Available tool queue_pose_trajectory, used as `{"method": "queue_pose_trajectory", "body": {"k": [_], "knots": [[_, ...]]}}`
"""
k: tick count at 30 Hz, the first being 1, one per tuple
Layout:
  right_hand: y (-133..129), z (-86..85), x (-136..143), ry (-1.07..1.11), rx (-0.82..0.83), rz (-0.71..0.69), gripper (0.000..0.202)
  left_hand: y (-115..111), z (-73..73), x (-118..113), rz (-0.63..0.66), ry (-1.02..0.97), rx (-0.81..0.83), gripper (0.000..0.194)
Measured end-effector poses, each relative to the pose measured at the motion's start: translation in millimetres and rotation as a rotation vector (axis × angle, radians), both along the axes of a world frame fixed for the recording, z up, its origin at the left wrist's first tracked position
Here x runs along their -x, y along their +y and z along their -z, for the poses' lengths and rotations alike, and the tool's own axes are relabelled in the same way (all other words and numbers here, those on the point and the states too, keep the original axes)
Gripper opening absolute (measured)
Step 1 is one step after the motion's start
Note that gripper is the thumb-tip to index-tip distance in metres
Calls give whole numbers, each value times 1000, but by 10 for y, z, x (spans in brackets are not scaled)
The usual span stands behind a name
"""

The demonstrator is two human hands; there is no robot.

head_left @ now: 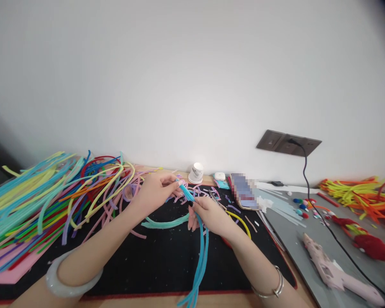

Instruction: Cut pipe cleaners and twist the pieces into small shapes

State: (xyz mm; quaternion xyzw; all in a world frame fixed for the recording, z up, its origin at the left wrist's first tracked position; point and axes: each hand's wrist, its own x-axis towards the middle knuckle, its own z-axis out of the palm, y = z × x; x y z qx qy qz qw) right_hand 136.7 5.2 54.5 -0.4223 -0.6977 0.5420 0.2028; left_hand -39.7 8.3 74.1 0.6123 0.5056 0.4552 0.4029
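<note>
Blue pipe cleaners (199,261) hang in a loose bundle over the black mat, their upper end running between both hands. My left hand (157,190) pinches the top of the bundle between thumb and fingers. Just to the right and slightly lower, my right hand (208,215) is closed round the same bundle, the long ends dropping below it. Beneath the hands, a curved mint-green pipe cleaner bunch (167,224) lies on the mat (141,265). Small pink and purple pieces lie behind the fingers, partly hidden.
Many coloured pipe cleaners (28,201) are piled at the left. A white cup (196,173) and a phone (244,192) stand and lie by the wall. On the grey board at the right are a pink glue gun (340,276), its black cable (327,226) and red pieces (374,247).
</note>
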Motion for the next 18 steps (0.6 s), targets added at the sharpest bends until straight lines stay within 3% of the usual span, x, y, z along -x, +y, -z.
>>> {"method": "queue_pose_trajectory", "body": {"k": [12,18], "knots": [[-121,188,-267,-89,-51,-140,22,29,-27,337,-236,-27,-5,18],[-150,188,-419,-178,-43,-154,18,40,52,583,-251,-69,-16,22]]}}
